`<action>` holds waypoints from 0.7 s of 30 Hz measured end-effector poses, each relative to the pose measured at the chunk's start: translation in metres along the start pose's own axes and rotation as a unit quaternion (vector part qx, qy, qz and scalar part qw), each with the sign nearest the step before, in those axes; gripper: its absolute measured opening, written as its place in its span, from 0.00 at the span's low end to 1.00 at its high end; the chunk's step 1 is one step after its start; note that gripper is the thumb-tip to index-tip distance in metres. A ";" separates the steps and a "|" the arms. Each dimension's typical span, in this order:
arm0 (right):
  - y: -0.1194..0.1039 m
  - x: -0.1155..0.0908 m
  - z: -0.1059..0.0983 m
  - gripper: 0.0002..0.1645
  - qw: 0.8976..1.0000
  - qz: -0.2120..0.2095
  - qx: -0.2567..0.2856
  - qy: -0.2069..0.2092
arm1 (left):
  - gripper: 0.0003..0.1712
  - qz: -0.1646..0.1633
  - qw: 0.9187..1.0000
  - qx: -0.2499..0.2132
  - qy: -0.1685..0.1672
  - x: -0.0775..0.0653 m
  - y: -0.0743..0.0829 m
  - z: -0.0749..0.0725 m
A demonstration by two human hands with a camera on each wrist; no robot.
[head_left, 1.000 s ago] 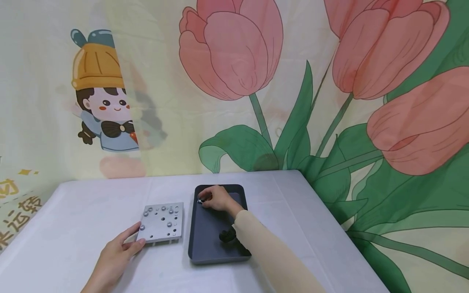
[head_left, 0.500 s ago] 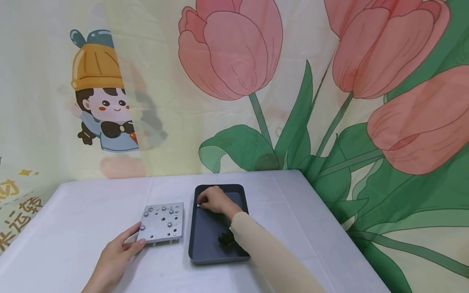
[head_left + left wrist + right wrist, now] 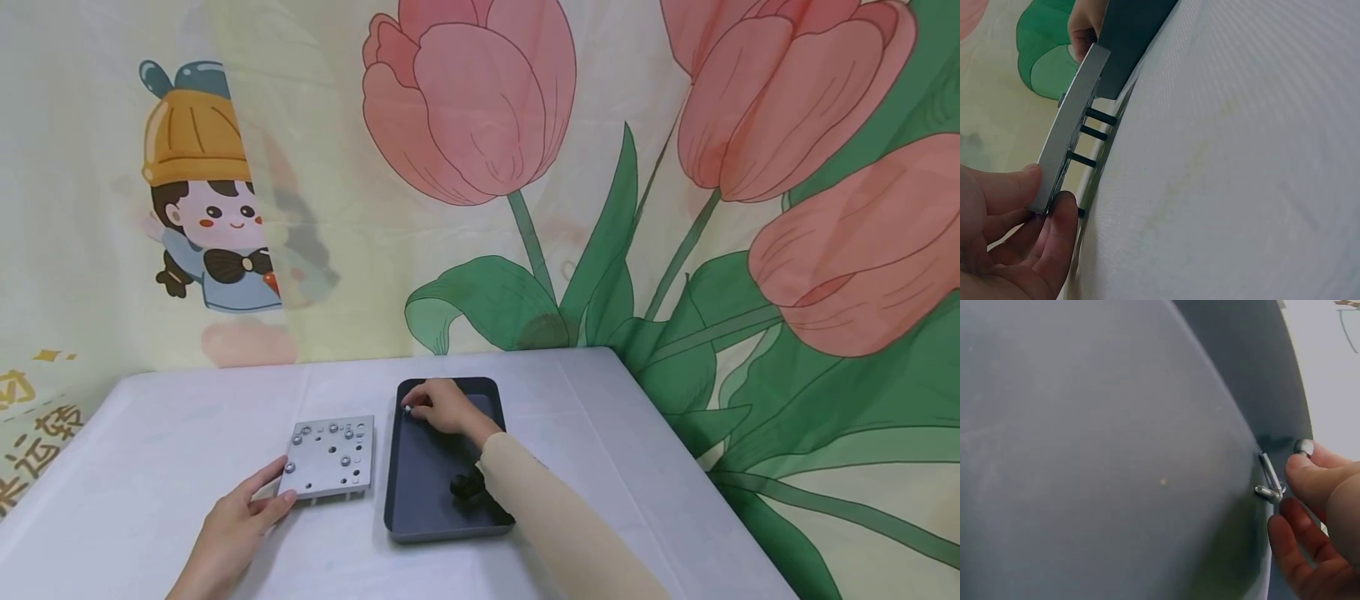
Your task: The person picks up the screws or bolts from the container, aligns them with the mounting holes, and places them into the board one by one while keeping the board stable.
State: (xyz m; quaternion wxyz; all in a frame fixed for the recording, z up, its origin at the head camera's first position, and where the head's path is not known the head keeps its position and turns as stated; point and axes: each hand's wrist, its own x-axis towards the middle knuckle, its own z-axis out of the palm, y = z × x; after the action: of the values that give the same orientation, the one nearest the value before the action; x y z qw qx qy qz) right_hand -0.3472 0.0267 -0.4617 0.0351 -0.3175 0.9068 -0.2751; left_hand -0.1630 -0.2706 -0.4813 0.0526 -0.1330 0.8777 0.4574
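Observation:
My left hand (image 3: 234, 529) grips the near left corner of a square silver metal plate (image 3: 318, 462), thumb on one face and fingers behind. Several bolt heads (image 3: 346, 461) and open holes show on its top. In the left wrist view, dark bolt shanks (image 3: 1101, 117) stick out underneath the plate, held above the white cloth. My right hand (image 3: 447, 408) is inside the dark tray (image 3: 427, 512) at its far left corner. In the right wrist view, its thumb and forefinger pinch a small shiny metal piece (image 3: 1303, 447), mostly hidden. Small silver pins (image 3: 1268, 492) lie below, near the fingertips.
A black object (image 3: 467, 484) shows at the tray's right side, by the beige right sleeve (image 3: 558, 517). White cloth (image 3: 585, 467) covers the table. Behind it hangs a backdrop (image 3: 337, 250) printed with tulips and a cartoon figure.
My right hand has shifted slightly about the tray's far left corner, dipping toward me and then back. The left hand and the plate have stayed put.

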 end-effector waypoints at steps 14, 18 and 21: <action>-0.001 -0.004 -0.007 0.08 0.997 0.012 0.065 0.043 | 0.46 -0.016 1.000 -0.014 -0.001 0.000 0.002 0.001; -0.004 -0.004 -0.009 0.08 0.996 0.005 0.081 0.044 | 0.46 -0.012 1.000 -0.011 0.000 0.001 0.001 0.001; -0.006 -0.003 -0.010 0.09 0.995 0.002 0.092 0.045 | 0.47 -0.010 1.000 -0.010 -0.002 0.002 0.001 0.001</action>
State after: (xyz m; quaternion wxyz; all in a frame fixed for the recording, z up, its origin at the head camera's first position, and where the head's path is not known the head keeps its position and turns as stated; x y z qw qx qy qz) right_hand -0.3440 0.0295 -0.4502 0.0235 -0.2981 0.8790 -0.3714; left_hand -0.1647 -0.2692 -0.4817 0.0571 -0.1414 0.8714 0.4662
